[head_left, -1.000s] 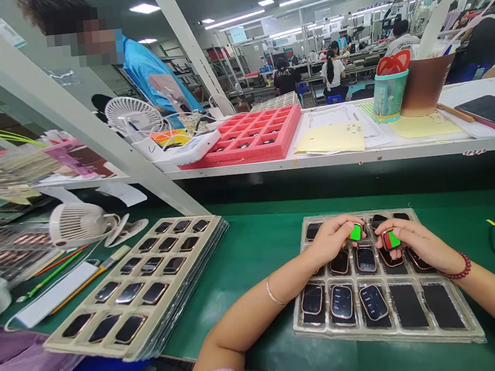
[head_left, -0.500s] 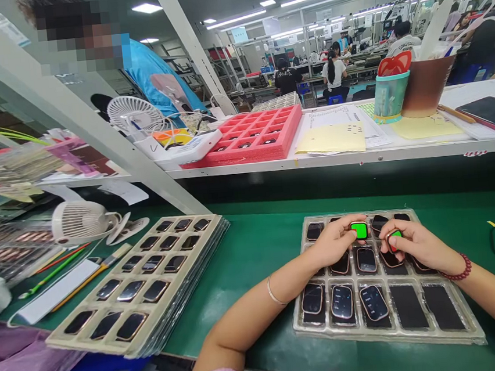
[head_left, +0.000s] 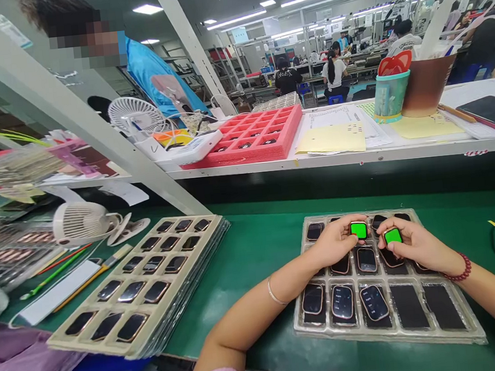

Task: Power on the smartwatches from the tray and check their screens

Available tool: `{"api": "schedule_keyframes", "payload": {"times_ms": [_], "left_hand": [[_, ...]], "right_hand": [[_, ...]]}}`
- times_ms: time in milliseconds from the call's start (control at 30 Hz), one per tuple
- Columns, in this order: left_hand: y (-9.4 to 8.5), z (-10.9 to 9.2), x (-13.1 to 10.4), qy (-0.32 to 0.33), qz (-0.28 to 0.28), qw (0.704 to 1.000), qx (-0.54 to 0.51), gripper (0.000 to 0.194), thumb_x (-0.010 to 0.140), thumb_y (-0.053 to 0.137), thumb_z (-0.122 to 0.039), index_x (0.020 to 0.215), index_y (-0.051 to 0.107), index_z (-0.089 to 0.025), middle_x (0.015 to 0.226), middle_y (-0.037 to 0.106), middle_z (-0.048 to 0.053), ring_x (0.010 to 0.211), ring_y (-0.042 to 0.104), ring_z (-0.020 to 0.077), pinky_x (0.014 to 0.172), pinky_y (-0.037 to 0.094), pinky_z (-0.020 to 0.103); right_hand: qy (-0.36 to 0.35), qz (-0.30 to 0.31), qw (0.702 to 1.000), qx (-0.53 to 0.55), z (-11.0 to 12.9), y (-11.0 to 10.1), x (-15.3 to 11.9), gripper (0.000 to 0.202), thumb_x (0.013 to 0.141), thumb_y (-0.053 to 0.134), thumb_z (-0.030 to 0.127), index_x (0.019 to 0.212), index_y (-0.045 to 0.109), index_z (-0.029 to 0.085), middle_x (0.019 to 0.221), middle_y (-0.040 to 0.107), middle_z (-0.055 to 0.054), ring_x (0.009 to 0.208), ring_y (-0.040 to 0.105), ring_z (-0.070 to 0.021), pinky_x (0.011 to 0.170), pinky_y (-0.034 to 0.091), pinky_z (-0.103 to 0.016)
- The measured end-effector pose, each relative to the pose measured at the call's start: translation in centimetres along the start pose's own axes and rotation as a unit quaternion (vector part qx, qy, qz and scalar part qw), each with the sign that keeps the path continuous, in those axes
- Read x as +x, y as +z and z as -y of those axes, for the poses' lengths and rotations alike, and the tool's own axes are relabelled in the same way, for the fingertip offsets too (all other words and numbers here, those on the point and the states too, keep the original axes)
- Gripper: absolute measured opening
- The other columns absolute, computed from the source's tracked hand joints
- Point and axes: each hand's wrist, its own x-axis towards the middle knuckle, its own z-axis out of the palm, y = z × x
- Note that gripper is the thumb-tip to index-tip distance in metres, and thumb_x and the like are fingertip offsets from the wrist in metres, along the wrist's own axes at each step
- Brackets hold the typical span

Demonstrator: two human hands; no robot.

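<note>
My left hand [head_left: 338, 239] pinches a square smartwatch [head_left: 358, 231] with a bright green screen. Another smartwatch [head_left: 392, 237], its screen also green, is gripped between the thumb and fingers of my right hand [head_left: 422, 245]. Both hands are above the upper part of a clear plastic tray [head_left: 419, 337], side by side and a little apart. Dark-screened watches lie in many of its compartments; a watch showing lines of text [head_left: 374, 303] rests tilted in the front row. Two front compartments at the right hold no watch. My hands hide some of the upper compartments.
A stack of beige trays with several watches [head_left: 135, 289] stands left on the green table [head_left: 255, 266]. Beyond are a brush, pens and a small fan [head_left: 80, 222]. The shelf [head_left: 341, 160] bears a red foam tray [head_left: 264, 131], cups and a phone. People are in the background.
The watch in my right hand has turned to face the camera more, and its screen went from partly red and green to fully green. My left hand has barely moved.
</note>
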Motion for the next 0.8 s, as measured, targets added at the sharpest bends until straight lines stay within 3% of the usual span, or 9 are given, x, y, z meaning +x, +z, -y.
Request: {"api": "schedule_keyframes", "payload": {"times_ms": [467,633,800], "left_hand": [[0.34,-0.84,-0.41,-0.011,-0.011,1.000,0.000,0.049,0.069,0.058,-0.006,0.118,0.055,-0.016,0.105,0.064,0.009,0.099,0.062,0.0211,0.090,0.049,0.039],[0.20,-0.94,-0.42,-0.007,-0.019,0.999,0.044,0.047,0.072,0.060,-0.010,0.118,0.055,-0.015,0.104,0.064,0.010,0.096,0.062,0.0209,0.086,0.049,0.037],[0.03,-0.98,-0.36,-0.001,-0.022,0.998,0.058,0.038,0.074,0.062,-0.015,0.111,0.057,-0.013,0.097,0.065,0.009,0.090,0.062,0.0187,0.081,0.048,0.032]], "right_hand": [[-0.028,-0.020,0.999,-0.020,0.13,0.32,-0.03,0.034,0.082,0.054,0.017,0.114,0.046,0.023,0.095,0.059,-0.005,0.085,0.057,-0.0189,0.069,0.049,-0.030],[-0.008,-0.023,1.000,-0.003,0.01,0.14,0.02,0.037,0.082,0.054,0.016,0.117,0.046,0.024,0.107,0.058,-0.007,0.078,0.058,-0.0164,0.063,0.052,-0.029],[-0.005,-0.031,0.999,-0.021,0.05,0.14,0.04,0.032,0.086,0.051,0.020,0.117,0.051,0.022,0.106,0.061,-0.009,0.072,0.060,-0.0158,0.059,0.053,-0.029]]}}
